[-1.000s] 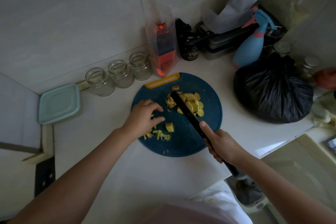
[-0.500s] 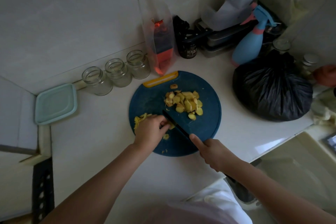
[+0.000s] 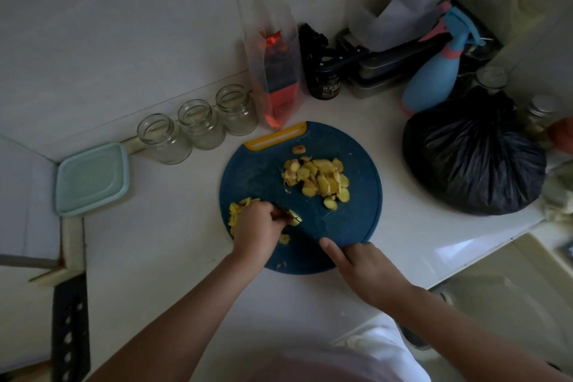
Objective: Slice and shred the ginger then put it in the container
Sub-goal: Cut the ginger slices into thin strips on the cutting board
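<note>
Left hand (image 3: pixel 259 228) pinches ginger (image 3: pixel 294 214) at the board's (image 3: pixel 257 170) near-left edge. Right hand (image 3: pixel 369 270) grips the knife (image 3: pixel 310 231). The black jar's (image 3: pixel 325 84) label is unreadable.

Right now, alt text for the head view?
On a round blue cutting board the left hand holds a ginger piece while the right hand cuts it with a knife. A pile of sliced ginger lies farther back.

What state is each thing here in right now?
Jars: three, upright, lids off.
Container: lid on.
Ginger slices: heaped on the board.
Left hand: pinches a ginger piece.
Ginger shreds: beside that hand.
Right hand: grips the knife.
Spray bottle: upright.
</note>
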